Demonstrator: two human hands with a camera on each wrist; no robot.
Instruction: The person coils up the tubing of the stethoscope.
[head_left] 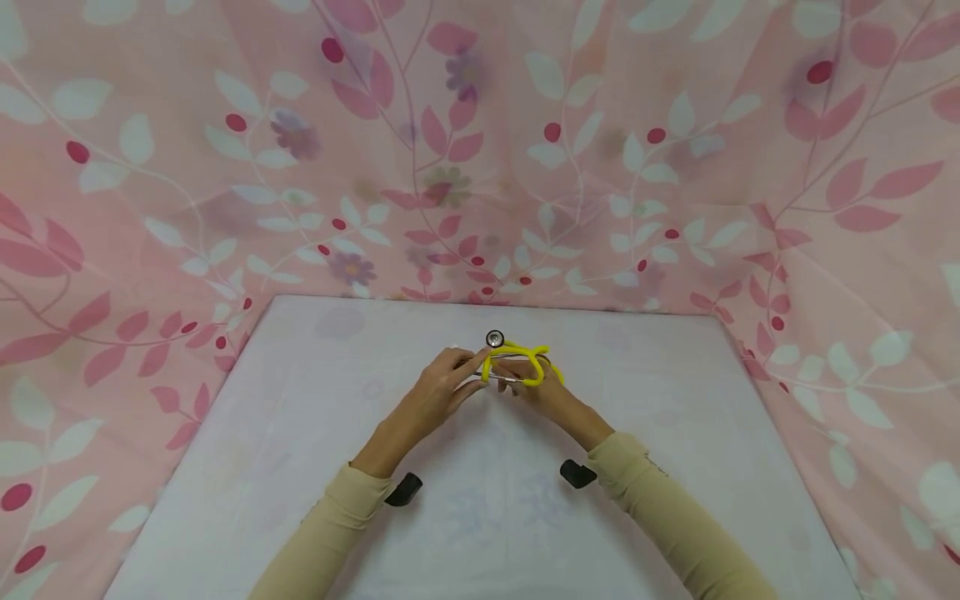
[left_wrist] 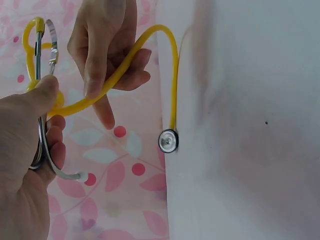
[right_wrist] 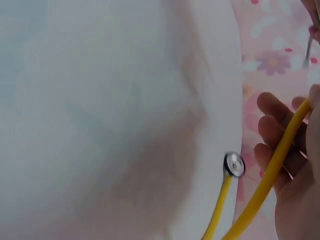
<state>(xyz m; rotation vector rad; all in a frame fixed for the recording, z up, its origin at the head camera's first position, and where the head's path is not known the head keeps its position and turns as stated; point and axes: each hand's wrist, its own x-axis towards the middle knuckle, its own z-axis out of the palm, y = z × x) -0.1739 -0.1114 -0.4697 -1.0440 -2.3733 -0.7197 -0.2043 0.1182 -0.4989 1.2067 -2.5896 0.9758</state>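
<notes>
A stethoscope with yellow tubing (left_wrist: 174,75) is held up between both hands over the table. The left hand (head_left: 435,387) grips its metal ear tubes (left_wrist: 44,145) together with a bent part of the tubing; one pale ear tip (left_wrist: 82,176) sticks out below the fingers. Further along, the right hand (head_left: 551,396) pinches the tubing between thumb and fingers, the other fingers loosely curled in the right wrist view. From there the tube arches over, and the round metal chest piece (left_wrist: 168,141) hangs at its end. In the head view, the tubing partly covers the right hand.
A white cloth covers the table (head_left: 480,533). Pink leaf-patterned curtains (head_left: 480,167) stand behind it and along both sides. A small black device (head_left: 405,489) shows beside the left wrist, and another black device (head_left: 577,473) beside the right.
</notes>
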